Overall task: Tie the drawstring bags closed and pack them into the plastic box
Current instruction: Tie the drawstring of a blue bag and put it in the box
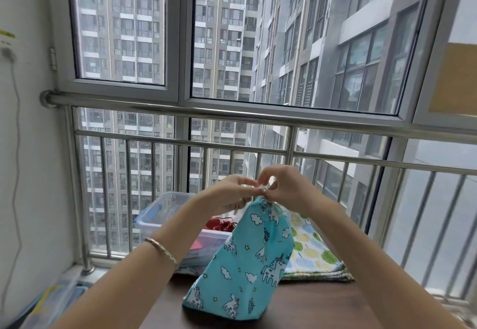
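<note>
while upright, bag (245, 264) in hands (232, 194) (289, 186)

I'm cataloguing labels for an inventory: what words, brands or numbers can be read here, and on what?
No text is readable.
blue bag: small dark marks among the unicorn print, perhaps letters, too small to read.
yellow sticker on the left wall: too blurred to read.
plastic box: no label shows.

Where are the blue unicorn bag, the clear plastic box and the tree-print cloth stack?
blue unicorn bag (247, 264), head view, middle of its front panel.
clear plastic box (141, 221), head view, left corner of its rim.
tree-print cloth stack (315, 254), head view, top sheet, right of the bag.
</note>
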`<state>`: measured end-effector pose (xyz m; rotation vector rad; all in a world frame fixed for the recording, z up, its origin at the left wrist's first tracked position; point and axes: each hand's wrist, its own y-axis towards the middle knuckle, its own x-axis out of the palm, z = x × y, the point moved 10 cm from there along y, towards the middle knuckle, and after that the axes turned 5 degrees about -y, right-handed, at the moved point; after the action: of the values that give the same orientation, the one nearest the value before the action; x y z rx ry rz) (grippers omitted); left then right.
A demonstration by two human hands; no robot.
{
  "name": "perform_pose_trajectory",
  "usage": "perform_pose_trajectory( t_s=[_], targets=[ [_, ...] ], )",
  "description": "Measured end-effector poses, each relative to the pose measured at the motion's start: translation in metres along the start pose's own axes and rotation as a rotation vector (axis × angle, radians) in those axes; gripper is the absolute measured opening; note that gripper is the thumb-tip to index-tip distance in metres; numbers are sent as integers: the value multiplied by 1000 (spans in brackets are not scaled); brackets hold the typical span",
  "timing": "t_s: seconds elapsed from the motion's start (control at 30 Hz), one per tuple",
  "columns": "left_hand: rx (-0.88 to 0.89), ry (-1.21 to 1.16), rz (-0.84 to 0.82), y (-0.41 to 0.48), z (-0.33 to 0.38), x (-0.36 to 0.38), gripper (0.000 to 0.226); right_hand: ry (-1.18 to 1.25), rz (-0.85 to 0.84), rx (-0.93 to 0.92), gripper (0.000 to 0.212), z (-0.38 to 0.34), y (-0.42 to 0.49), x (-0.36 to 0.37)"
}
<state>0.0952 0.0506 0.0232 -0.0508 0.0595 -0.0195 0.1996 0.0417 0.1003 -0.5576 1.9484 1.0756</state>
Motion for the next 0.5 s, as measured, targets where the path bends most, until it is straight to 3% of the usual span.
perform_pose_trajectory(
  t_s=[0.23,0.4,0.5],
  targets=[
    [-3,112,1,-4,4,2,18,-274,66,-78,17,-13,3,-4],
    [86,91,-63,-7,11,13,26,-233,-12,-32,27,4,7,8],
    [91,45,-57,-6,7,14,37,-45,-41,34,25,13,6,11]
  ],
)
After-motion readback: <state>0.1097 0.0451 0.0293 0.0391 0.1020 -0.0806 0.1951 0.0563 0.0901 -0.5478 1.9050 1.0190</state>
